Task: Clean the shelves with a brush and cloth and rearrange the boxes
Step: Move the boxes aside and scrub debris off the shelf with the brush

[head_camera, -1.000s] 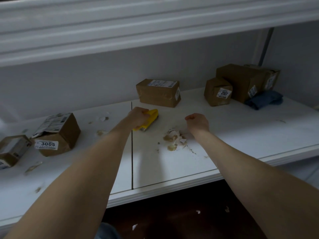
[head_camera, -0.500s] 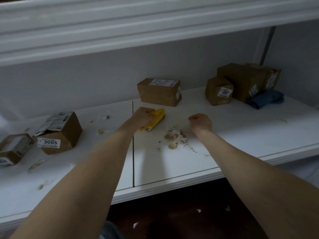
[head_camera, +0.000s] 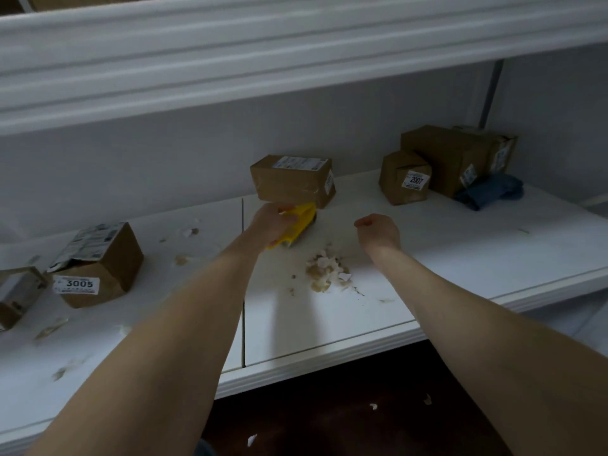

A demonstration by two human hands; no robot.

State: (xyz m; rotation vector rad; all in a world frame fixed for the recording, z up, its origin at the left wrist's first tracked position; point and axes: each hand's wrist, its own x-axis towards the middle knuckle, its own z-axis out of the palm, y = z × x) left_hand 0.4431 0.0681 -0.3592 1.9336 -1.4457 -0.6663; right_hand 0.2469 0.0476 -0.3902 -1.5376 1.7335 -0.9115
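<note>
Left hand [head_camera: 273,225]: fingers wrapped round the yellow brush [head_camera: 301,222], held low on the shelf [head_camera: 460,258], just in front of the middle box [head_camera: 292,181].
Right hand [head_camera: 378,233]: curled into a loose fist with nothing seen in it, poised just right of the debris pile [head_camera: 327,273].
Cloth: the blue cloth [head_camera: 490,190] lies bunched at the far right against the large box [head_camera: 444,156], well apart from both hands.
Boxes: box 3005 [head_camera: 98,268] sits askew at left with its top label lifting. Box 2007 [head_camera: 404,177] stands tight beside the large box. Nothing looks lined up yet.
Risk, spill: a hard stroke toward the front edge probably sends the pile over the lip (the floor scraps [head_camera: 251,439] below suggest some have gone that way).
Risk, knock: the brush head is right by the middle box, so a careless swing could shove or tip it.
Risk, seam: the seam [head_camera: 243,284] between the shelf boards runs near the sweep path, and fine crumbs may lodge there.
Risk, misses: loose bits lie scattered around box 3005 and are likely skipped unless the boxes get lifted.
Hidden, brush: the bristles sit mostly behind the left hand, and I cannot tell whether the brush touches the box.
Hidden, right palm: turned away from the camera.
Cut off: a small open box [head_camera: 16,291] runs out of frame at left.
Hard to read: the light is dim, and small print on the labels is illegible beyond the big numbers.
</note>
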